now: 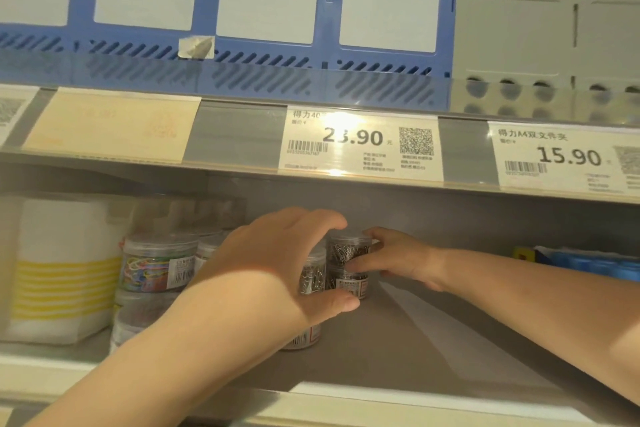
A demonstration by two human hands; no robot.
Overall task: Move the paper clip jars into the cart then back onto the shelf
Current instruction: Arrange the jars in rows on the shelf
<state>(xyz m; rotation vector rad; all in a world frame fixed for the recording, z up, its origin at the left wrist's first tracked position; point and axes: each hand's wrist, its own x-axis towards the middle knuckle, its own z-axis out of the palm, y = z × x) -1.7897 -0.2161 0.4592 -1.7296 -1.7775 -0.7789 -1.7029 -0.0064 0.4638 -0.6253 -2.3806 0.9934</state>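
Clear plastic jars of silver paper clips stand upright, long axes vertical, on the shelf (398,340) below the 23.90 price tag (356,142). The left hand (277,263) has its grip curled round the front jar (313,274). The right hand (401,260) has its grip pinching the upper jar (348,248), stacked on a lower jar (349,282) whose label is unreadable. Below-left of that tag stands a coloured-clip jar (156,263); to the tag's right is a 15.90 tag (568,156).
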